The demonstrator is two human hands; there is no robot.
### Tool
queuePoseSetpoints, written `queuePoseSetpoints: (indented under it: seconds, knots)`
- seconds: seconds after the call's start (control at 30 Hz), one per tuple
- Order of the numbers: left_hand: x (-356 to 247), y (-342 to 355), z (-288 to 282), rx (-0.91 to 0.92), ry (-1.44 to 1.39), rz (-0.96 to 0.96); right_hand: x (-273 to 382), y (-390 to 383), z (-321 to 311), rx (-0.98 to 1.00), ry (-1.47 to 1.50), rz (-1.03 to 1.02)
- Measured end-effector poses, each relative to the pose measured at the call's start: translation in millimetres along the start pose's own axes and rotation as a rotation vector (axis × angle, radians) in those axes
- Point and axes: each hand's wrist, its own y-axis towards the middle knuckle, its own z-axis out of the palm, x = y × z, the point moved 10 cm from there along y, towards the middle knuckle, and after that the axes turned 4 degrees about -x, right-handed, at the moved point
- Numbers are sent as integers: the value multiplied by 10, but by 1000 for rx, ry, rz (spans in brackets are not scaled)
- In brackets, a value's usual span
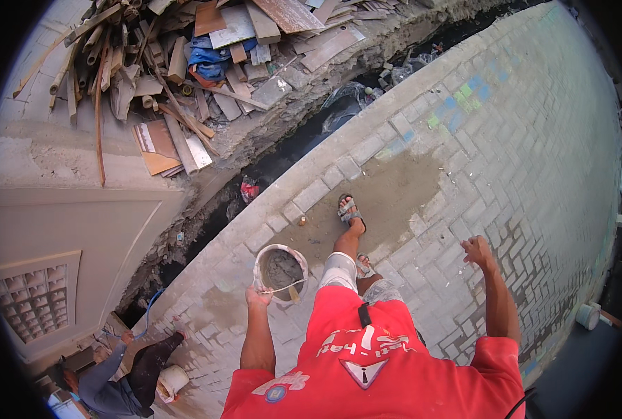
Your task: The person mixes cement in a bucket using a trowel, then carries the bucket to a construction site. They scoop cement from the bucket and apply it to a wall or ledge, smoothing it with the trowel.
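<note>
My left hand (258, 296) is closed around the wire handle of a white bucket (260, 279), which hangs at my left side. Wet grey mortar (281, 268) fills part of the bucket. A tool's short, light-brown handle (294, 293) sticks up at the bucket's near rim; its other end is hidden. Out to the right, my right hand (476, 251) is raised away from my body, fingers curled in, with nothing visible in it. My sandalled feet (349, 209) are in mid-stride on the paving, one ahead of the other.
A dark drainage ditch (283, 157) with litter runs diagonally along the left of the brick paving (492, 167). Beyond it lie scrap wood (178, 70) and a wall with a lattice vent (35, 297). Another person (126, 380) crouches at lower left beside a pale bucket (172, 383).
</note>
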Motion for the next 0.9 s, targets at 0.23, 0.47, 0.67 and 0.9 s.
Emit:
queuePoseSetpoints:
  seconds: [0.23,0.47,0.67,0.9]
  knots:
    - [1010,28,2104,223,98,-5,356,752,-537,161,-77,213]
    - [1542,-299,3806,275,115,-14,237,1283,-893,492,-511,151]
    - [1972,-719,4913,272,114,-57,520,1909,-1498,285,23,386]
    - [2580,-1094,5763,217,108,-11,781,3278,-1906,421,-5,330]
